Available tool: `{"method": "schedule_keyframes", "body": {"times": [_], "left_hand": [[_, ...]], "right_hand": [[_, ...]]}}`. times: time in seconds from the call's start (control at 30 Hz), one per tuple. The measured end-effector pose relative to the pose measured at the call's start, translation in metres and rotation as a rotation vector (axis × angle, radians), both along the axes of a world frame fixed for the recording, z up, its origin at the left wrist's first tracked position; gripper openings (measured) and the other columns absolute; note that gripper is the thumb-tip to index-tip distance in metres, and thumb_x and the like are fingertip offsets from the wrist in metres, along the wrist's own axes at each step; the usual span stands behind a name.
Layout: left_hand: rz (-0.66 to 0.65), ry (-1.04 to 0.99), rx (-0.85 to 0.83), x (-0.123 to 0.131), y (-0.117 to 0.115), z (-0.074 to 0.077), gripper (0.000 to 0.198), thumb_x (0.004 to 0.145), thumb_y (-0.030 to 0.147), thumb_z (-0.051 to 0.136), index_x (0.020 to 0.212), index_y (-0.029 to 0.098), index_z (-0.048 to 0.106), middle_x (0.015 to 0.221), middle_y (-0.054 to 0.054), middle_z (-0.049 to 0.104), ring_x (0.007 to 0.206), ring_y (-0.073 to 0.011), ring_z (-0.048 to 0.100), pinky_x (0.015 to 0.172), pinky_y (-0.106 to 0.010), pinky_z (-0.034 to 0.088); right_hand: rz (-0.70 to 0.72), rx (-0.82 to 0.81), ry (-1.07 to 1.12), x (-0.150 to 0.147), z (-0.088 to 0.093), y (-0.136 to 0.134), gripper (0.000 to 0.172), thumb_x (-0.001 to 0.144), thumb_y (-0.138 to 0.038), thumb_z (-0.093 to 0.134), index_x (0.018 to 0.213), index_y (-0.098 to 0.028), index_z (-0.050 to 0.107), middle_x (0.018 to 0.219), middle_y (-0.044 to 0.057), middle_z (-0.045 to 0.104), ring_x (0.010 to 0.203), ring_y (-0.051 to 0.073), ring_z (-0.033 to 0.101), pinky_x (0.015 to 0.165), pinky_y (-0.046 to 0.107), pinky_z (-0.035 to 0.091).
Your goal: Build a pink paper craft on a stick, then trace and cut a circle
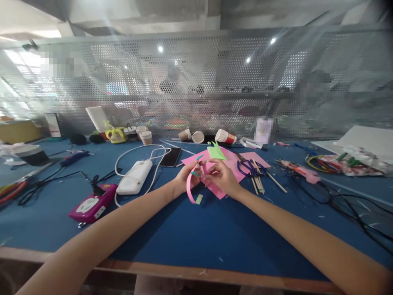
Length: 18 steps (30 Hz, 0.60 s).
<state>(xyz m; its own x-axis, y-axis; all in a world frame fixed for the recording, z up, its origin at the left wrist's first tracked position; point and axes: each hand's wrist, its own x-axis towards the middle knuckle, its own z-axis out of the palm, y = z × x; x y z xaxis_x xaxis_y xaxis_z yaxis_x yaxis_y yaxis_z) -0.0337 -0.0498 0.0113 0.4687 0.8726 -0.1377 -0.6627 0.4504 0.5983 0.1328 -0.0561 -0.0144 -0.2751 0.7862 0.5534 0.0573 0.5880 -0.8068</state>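
Observation:
My left hand [186, 177] is closed on a curved pink paper strip [189, 192], which hangs down below the fingers and ends in a small pale green piece [199, 199]. Close beside it, my right hand [223, 177] has its fingers bent in a pinch near the left fingertips; what lies between them is too small to make out. Under and behind both hands lie pink paper sheets [217, 191]. A green paper piece [216, 153] with pointed tips rests on them. Just right of my right hand are scissors [245, 166] with dark blue handles.
Wooden sticks [259, 184] lie right of the scissors. Leftward are a white power bank-like box [135, 177] with a cable, a black phone [171, 157] and a magenta power socket [93, 203]. Paper cups [225, 136] line the perforated screen. A glue gun [302, 171] with dark cords lies right.

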Motion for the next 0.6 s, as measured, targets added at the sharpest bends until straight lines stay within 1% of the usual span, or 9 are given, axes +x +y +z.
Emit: {"method": "schedule_keyframes", "body": {"times": [0.07,0.13,0.2,0.27,0.33,0.4,0.47,0.53,0.6], "left_hand": [[-0.004,-0.021,0.013,-0.002,0.003,-0.001,0.022,0.093,0.02,0.045,0.089,0.007,0.061,0.042,0.007,0.044,0.03,-0.002,0.035,0.036,-0.012,0.036],[0.008,-0.025,0.013,-0.003,0.005,-0.001,0.022,0.093,0.024,0.045,0.092,0.009,0.062,0.043,0.007,0.045,0.031,-0.0021,0.035,0.036,-0.011,0.035],[0.029,-0.012,0.013,-0.003,0.006,-0.001,0.026,0.093,0.03,0.045,0.099,0.011,0.062,0.049,0.004,0.053,0.036,-0.0042,0.044,0.043,-0.014,0.043],[0.039,0.033,0.021,-0.001,0.006,-0.002,0.033,0.091,0.036,0.045,0.105,0.011,0.062,0.061,-0.001,0.061,0.047,-0.0085,0.054,0.054,-0.021,0.051],[0.04,0.126,0.073,0.003,0.005,-0.004,0.037,0.089,0.038,0.044,0.103,0.011,0.064,0.071,-0.006,0.064,0.058,-0.012,0.059,0.062,-0.026,0.052],[0.037,0.235,0.174,0.009,0.002,-0.008,0.034,0.087,0.033,0.042,0.095,0.011,0.066,0.074,-0.007,0.062,0.062,-0.0133,0.058,0.066,-0.029,0.051],[0.051,0.317,0.32,0.013,-0.002,-0.011,0.03,0.083,0.027,0.043,0.091,0.013,0.068,0.079,-0.007,0.061,0.068,-0.0146,0.056,0.072,-0.032,0.05],[0.116,0.454,0.539,0.016,-0.006,-0.014,0.027,0.078,0.025,0.048,0.093,0.017,0.069,0.091,-0.007,0.058,0.082,-0.0178,0.055,0.083,-0.036,0.047],[0.226,0.714,0.773,0.017,-0.01,-0.014,0.026,0.075,0.025,0.055,0.095,0.02,0.07,0.101,-0.007,0.052,0.099,-0.0215,0.05,0.096,-0.04,0.04]], "right_hand": [[-0.01,-0.037,0.026,0.001,-0.001,0.003,0.051,0.069,-0.042,0.074,0.11,-0.02,0.051,0.068,-0.003,0.057,0.063,0.014,0.058,0.061,0.029,0.05],[0.01,-0.105,0.043,0.003,0.001,0.005,0.048,0.07,-0.04,0.073,0.107,-0.019,0.052,0.063,-0.005,0.055,0.055,0.012,0.054,0.053,0.026,0.047],[0.028,-0.202,0.089,0.004,0.004,0.005,0.047,0.069,-0.039,0.074,0.105,-0.019,0.051,0.059,-0.006,0.054,0.049,0.011,0.052,0.047,0.025,0.044],[0.042,-0.292,0.164,0.006,0.007,0.004,0.051,0.066,-0.038,0.077,0.105,-0.018,0.05,0.057,-0.008,0.054,0.045,0.01,0.051,0.044,0.024,0.042],[0.09,-0.37,0.229,0.009,0.012,0.003,0.055,0.065,-0.038,0.077,0.109,-0.018,0.05,0.058,-0.008,0.056,0.04,0.009,0.049,0.037,0.022,0.037],[0.158,-0.434,0.276,0.013,0.016,0.001,0.058,0.066,-0.039,0.076,0.114,-0.018,0.05,0.06,-0.007,0.059,0.032,0.006,0.041,0.031,0.02,0.027],[0.204,-0.477,0.322,0.017,0.022,0.0,0.06,0.067,-0.041,0.075,0.118,-0.018,0.051,0.06,-0.007,0.06,0.026,0.002,0.03,0.028,0.02,0.017],[0.223,-0.496,0.36,0.02,0.028,0.0,0.06,0.068,-0.04,0.075,0.118,-0.018,0.052,0.06,-0.007,0.061,0.024,0.0,0.023,0.028,0.02,0.012],[0.235,-0.503,0.381,0.022,0.034,-0.001,0.058,0.068,-0.04,0.075,0.118,-0.02,0.053,0.067,-0.004,0.064,0.024,-0.001,0.022,0.028,0.02,0.01]]}}
